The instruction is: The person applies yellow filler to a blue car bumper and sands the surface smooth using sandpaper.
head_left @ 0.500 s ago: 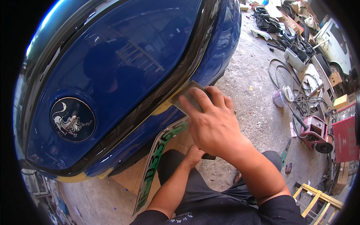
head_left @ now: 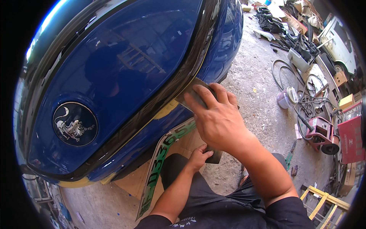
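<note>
My right hand (head_left: 221, 118) is closed on a thin grey flat spreader (head_left: 190, 95), its fingers pressing it flat against the lower edge of a glossy blue vehicle body panel (head_left: 126, 84). Just left of the spreader, a patch of yellow filler (head_left: 167, 109) lies on the blue paint, below the dark trim strip (head_left: 152, 100). Lower down, close to my knees, my left hand (head_left: 198, 158) grips a dark flat plate (head_left: 214, 157) between thumb and fingers. Part of that plate is behind my right wrist.
A green-and-white licence plate (head_left: 159, 154) hangs below the panel, with cardboard (head_left: 133, 177) beneath it. On the floor to the right stand a lidded bucket (head_left: 286, 99), coiled cables (head_left: 310, 101), a red wheeled machine (head_left: 320, 133) and a yellow ladder (head_left: 324, 200). Scrap lies farther back.
My right hand and the spreader have shifted slightly up along the panel edge, where less yellow shows. My left hand has risen slightly, and more of its dark plate is visible.
</note>
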### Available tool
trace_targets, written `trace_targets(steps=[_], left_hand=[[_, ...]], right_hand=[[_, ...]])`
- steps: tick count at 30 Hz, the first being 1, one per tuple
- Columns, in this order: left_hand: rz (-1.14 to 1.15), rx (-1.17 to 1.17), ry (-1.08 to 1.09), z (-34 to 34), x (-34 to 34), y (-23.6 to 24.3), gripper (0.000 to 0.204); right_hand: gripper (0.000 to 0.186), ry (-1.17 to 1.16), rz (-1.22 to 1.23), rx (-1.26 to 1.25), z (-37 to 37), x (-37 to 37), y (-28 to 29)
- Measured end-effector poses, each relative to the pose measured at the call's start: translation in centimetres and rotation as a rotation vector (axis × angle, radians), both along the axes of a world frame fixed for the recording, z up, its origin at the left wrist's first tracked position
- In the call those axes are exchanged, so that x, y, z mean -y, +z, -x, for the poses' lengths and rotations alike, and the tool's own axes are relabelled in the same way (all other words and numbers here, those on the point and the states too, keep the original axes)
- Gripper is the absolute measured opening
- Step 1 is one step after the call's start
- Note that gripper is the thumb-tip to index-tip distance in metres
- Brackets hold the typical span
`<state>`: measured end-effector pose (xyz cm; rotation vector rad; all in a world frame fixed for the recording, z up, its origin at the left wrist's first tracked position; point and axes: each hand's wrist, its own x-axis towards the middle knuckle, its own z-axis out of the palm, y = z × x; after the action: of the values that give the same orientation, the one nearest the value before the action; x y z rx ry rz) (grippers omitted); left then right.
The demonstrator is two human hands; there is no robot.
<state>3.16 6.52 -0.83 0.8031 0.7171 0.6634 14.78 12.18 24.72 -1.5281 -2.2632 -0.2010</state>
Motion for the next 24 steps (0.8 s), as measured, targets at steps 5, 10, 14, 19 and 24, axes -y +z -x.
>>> trace_targets(steps=[5, 10, 14, 19, 24], left_hand=[[-0.025, -0.010, 0.016, 0.2, 0.0, -0.5, 0.034], [0.041, 0.005, 0.027, -0.4, 0.0, -0.2, 0.034], [0.024, -0.012, 0.047, 0.1, 0.1, -0.1, 0.032], [0.050, -0.009, 0.029, 0.0, 0.1, -0.2, 0.031], [0.045, -0.004, 0.006, 0.2, 0.1, 0.0, 0.036]], right_hand=[[0.049, 0.002, 0.035, 0.002, -0.4, 0.3, 0.9], [0.050, 0.003, 0.026, -0.008, -1.0, -0.6, 0.1], [0.048, 0.019, 0.058, 0.013, -1.2, 0.1, 0.7], [0.048, 0.000, 0.040, 0.033, -1.3, -0.4, 0.9], [0.049, -0.006, 0.031, 0.041, -2.0, 0.2, 0.6]])
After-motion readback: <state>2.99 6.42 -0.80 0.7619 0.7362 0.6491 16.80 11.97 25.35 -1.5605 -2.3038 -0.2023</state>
